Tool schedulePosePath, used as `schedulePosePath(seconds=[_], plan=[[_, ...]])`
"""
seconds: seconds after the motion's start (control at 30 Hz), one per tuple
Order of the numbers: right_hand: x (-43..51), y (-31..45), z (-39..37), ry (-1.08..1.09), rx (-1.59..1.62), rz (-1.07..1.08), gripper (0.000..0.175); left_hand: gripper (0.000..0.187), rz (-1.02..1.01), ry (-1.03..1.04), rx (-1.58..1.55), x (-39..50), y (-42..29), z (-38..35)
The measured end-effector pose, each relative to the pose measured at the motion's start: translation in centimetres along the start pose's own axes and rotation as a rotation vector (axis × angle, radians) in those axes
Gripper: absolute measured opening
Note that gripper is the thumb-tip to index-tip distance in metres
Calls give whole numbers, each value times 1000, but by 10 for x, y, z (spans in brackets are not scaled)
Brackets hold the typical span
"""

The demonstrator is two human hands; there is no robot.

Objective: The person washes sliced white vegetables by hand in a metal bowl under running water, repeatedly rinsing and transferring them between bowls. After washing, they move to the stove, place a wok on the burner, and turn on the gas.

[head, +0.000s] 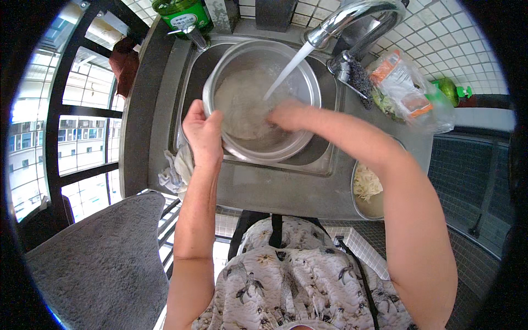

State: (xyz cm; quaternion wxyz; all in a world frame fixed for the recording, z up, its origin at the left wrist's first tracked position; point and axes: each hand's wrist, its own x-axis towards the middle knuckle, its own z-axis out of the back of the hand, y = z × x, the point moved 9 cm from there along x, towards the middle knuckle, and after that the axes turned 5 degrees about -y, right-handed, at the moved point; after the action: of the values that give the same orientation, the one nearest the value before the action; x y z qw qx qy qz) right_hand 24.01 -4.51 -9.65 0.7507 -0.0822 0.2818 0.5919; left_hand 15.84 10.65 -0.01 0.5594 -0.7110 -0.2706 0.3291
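Note:
A round stainless-steel pot (pixel 317 88) stands in the metal sink (pixel 330 165), slightly tilted, with cloudy greyish water inside. My left hand (pixel 205 134) grips its left rim, thumb on the inner side. Inside the pot, toward the right, my right hand (pixel 290 116) reaches down to the water. Motion blurs it, and its fingertips are hidden, so whether it holds anything does not show. From the chrome faucet (pixel 342 24) a stream of water (pixel 289 69) runs into the pot, just above my right hand.
Beneath my right forearm stands a bowl of pale shreds (pixel 366 185). Right of the sink lie a dark scouring pad (pixel 359 80) and a plastic bag (pixel 406 88) with greens. A green detergent bottle (pixel 183 16) stands behind the soap dispenser (pixel 198 39). Cloths (pixel 178 170) lie at left.

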Motion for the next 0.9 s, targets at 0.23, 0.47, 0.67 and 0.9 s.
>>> schedulePosePath(seconds=[0.23, 0.47, 0.67, 0.9], plan=[[37, -49, 62, -740, -534, 169, 18, 13, 33, 68, 116, 21, 7, -15], [41, -3, -23, -63, 136, -286, 33, 14, -74, -79, 51, 22, -3, -9], [39, 32, 40, -499, 1256, -281, 23, 15, 3, -22, -43, 11, 18, -15], [-152, -19, 85, -970, 436, -293, 20, 15, 132, -94, -152, 22, 38, 29]])
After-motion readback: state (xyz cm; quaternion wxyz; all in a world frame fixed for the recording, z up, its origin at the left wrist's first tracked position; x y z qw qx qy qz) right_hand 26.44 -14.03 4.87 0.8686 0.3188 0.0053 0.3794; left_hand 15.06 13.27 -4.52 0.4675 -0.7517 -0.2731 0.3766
